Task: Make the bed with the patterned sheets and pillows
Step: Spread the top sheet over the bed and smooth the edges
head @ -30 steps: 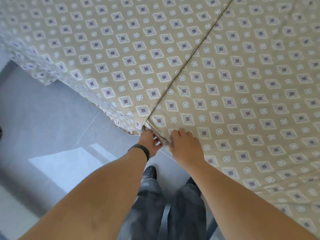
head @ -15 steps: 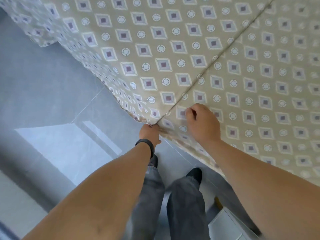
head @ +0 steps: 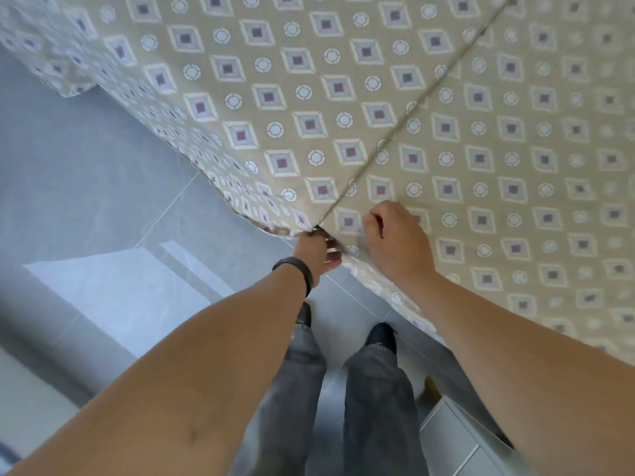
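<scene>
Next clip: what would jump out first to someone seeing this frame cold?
The tan patterned sheet fills the upper frame, with a fold line running diagonally down to the bed's corner. There both hands meet: the left hand, above a black wristband, grips the sheet's corner from below, and the right hand pinches the sheet on top. Below lies the grey floor.
</scene>
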The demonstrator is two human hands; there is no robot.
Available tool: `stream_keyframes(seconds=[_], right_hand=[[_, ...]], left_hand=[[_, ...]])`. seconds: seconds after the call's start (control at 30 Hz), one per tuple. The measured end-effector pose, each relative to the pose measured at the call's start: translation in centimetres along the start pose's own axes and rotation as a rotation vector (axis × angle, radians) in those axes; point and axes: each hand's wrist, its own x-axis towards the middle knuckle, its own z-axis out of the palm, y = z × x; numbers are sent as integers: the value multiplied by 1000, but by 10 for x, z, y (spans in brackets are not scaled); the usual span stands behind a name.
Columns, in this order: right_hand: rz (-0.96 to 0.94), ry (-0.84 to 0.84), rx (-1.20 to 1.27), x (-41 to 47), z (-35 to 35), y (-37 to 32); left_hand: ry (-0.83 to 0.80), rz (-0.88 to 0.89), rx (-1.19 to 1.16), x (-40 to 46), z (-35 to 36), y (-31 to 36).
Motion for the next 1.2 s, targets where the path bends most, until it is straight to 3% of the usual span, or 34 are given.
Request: stream_keyframes(seconds=[0.17,0.27,0.4,0.53,0.6,0.7,0.8,0.9,0.97,1.07,1.2], right_hand=[[121,-134,-87,-51,-39,35],[236,-207,-192,-98,-64,77],[522,-279,-273,-190,-103,154],[835,-236,-148,-271,-122,227],[988,-147,14,-293,-128,254],[1313,119,342,-314,-136,295],[1569,373,611,-329,-149,332],[1767,368,800,-344,-155,357],[1737,347,923,-352,-153,368],[1722,271,868,-366,-155,383],[1663,461,912,-385,-159,388]], left_hand=[[18,75,337,-58,20,-15],[85,319,868,-86,42,-31],[-49,482,1444,-129,86,-71],[-196,791,1885,-144,132,-116],[-273,881,1980,-144,157,-138],[-359,982,2127,-143,206,-178],[-452,982,2187,-145,261,-222],[-486,993,2202,-150,310,-259],[-479,1024,2240,-155,338,-279],[-446,1004,2363,-159,377,-309],[-572,965,2553,-161,401,-341]])
